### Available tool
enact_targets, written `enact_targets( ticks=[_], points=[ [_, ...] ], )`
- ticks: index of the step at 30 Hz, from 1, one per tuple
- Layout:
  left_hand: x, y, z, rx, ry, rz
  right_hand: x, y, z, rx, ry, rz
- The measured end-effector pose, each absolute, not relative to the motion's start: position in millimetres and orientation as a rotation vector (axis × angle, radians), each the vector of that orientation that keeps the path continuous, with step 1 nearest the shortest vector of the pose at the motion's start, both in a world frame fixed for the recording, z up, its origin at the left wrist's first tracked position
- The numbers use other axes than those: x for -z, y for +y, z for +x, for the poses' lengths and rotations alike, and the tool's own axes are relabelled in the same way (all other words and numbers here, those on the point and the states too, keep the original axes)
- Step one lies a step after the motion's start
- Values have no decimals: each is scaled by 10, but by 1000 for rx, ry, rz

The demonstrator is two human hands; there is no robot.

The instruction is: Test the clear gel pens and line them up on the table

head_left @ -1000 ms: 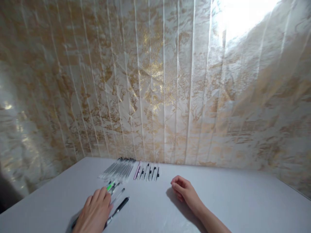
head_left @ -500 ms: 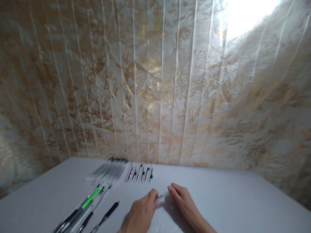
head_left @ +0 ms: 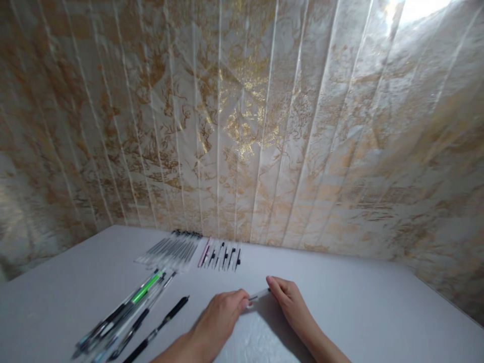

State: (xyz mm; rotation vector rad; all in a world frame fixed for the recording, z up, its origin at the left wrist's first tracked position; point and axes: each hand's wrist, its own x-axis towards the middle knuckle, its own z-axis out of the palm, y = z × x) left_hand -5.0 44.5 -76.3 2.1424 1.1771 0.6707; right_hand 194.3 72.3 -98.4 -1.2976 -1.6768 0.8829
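My left hand (head_left: 223, 312) is closed, its thumb and fingers pinching a thin grey stick that looks like a pen refill (head_left: 253, 298). A slim clear tube (head_left: 261, 293) runs on from it, up and to the right, with a dark end at the other hand. My right hand (head_left: 289, 297) is closed around that end. Whether the stick sits inside the tube is too small to tell. Both hands are just above the white table (head_left: 363, 307). Left of my left hand lies a black pen (head_left: 161, 327), apart from it.
A bundle of pens, one bright green (head_left: 148, 286), lies at the left. Behind it are clear sleeves with grey sticks (head_left: 172, 250). Beside those stand out a pink piece (head_left: 204, 252) and several small black-and-clear pen parts (head_left: 226, 256). A patterned gold-and-silver curtain (head_left: 242, 126) hangs behind the table.
The camera view has tilted down slightly. The hands are a bit farther apart, and more of the clear tube and its dark end shows between them. Both hands keep their grip.
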Motion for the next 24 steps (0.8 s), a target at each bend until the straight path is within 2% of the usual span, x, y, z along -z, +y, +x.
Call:
enact_targets(
  ticks=[8, 15, 24],
  points=[
    [774, 542, -164, -536, 807, 1559, 890, 650, 1946, -777, -1771, -1208],
    [774, 479, -163, -729, 1258, 2210, 994, 692, 1942, -794, -1711, -1347],
    [742, 470, -117, -624, 1349, 2280, 989, 673, 1948, -729, -1728, -1309]
  ],
)
